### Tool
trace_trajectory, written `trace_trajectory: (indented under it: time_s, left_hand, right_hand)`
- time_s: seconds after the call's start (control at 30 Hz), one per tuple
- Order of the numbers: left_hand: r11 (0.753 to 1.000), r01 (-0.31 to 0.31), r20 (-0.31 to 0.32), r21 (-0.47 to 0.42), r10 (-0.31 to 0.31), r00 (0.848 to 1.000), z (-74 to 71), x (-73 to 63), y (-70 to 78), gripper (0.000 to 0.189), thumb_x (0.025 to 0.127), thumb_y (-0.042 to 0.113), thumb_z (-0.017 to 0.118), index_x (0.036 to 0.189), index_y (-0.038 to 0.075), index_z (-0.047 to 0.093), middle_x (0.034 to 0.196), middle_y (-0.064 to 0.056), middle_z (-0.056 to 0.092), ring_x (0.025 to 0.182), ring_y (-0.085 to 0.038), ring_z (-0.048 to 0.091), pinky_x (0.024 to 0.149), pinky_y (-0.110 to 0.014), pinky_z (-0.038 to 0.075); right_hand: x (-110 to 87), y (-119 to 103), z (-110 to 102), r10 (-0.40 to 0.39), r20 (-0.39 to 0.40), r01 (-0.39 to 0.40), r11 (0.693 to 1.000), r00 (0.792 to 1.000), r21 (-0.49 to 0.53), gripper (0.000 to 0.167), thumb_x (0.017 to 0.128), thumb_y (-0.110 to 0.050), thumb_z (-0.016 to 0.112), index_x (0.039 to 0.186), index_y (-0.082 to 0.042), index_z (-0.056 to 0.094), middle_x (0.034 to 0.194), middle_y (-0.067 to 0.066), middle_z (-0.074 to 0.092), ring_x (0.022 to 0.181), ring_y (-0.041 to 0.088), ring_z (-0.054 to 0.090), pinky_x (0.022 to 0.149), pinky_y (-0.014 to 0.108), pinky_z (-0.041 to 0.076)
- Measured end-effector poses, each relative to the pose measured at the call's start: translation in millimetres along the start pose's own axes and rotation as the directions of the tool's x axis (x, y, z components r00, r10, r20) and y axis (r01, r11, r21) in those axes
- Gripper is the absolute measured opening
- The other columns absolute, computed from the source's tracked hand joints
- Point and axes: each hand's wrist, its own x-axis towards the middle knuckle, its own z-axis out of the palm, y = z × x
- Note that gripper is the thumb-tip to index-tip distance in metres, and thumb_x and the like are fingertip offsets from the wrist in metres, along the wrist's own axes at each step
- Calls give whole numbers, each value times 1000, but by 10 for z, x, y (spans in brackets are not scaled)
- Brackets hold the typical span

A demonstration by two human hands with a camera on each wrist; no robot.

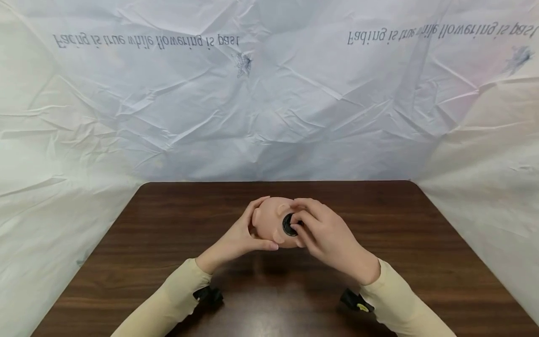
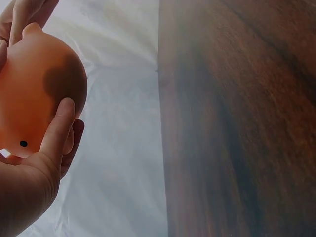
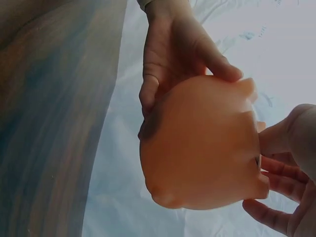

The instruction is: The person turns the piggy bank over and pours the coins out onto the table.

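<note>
While the left hand (image 1: 237,238) cups the pig (image 1: 271,224) just above the table (image 1: 147,243), the right hand (image 1: 326,236) pinches the black plug (image 1: 289,224) on its underside, plug apparently seated, so removal looks barely begun.

I see a dark wooden table (image 1: 168,243); behind and beside it hangs crinkled white sheeting (image 1: 269,117) with mirrored printed text.
</note>
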Motion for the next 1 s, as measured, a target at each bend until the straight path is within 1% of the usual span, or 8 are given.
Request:
trace_trajectory:
  time_s: [0.03,0.13,0.2,0.27,0.47,0.67,0.8,1.0]
  left_hand:
    - [1000,-3,1,1,3,1000,-3,-1,-1,101,83,18,87,156,42,21,157,-4,27,122,-30,57,89,-43,57]
    - [1000,-7,-1,11,7,1000,-11,0,1,102,81,18,88,156,42,22,157,-2,27,123,-29,56,89,-42,57]
    - [1000,-10,0,18,10,1000,-13,2,2,102,81,19,88,155,43,23,157,-1,27,124,-28,56,89,-42,56]
    - [1000,-10,4,22,10,1000,-15,4,3,102,81,19,88,155,44,23,158,0,26,124,-27,56,89,-42,57]
    - [1000,-3,20,19,2,1000,-22,0,3,102,81,19,88,155,44,23,158,-1,26,124,-27,56,89,-42,56]
    - [1000,21,38,19,-22,999,-28,5,-8,100,81,22,88,155,43,24,159,1,26,123,-26,57,90,-40,55]
    - [1000,30,56,0,-30,998,-34,4,-10,99,82,21,87,155,42,24,159,0,26,124,-27,56,92,-41,55]
    - [999,42,94,2,-42,995,-45,-2,-14,98,84,22,86,157,39,23,159,1,27,129,-25,53,94,-42,54]
  right_hand:
    - [3,1,-8,-11,7,11,1000,1000,-5,2,96,-5,66,94,-5,66,126,15,58,108,28,62,84,41,56]
    - [10,-1,-39,-30,34,30,999,999,-18,17,104,-15,54,95,-6,65,126,15,58,110,28,61,87,41,55]
    - [12,-4,-53,-43,39,44,999,998,-25,23,107,-17,48,95,-6,64,126,16,58,110,28,61,88,41,55]
    - [11,-12,-64,-43,47,44,999,998,-31,26,108,-19,45,96,-6,64,126,16,57,110,28,61,88,41,55]
    - [4,-25,-66,-66,53,68,997,996,-37,27,109,-19,44,97,-6,65,120,13,58,103,26,60,85,39,54]
    - [-6,-15,-82,-83,93,86,996,992,-38,24,108,-18,48,97,-7,66,114,9,57,95,23,56,83,36,51]
    - [-6,-17,-94,-85,110,90,995,990,-44,23,108,-18,47,97,-8,66,115,9,57,97,23,57,84,36,51]
    - [0,-16,-118,-142,163,149,988,976,-29,20,105,-7,44,99,-8,63,121,6,58,111,23,57,95,34,49]
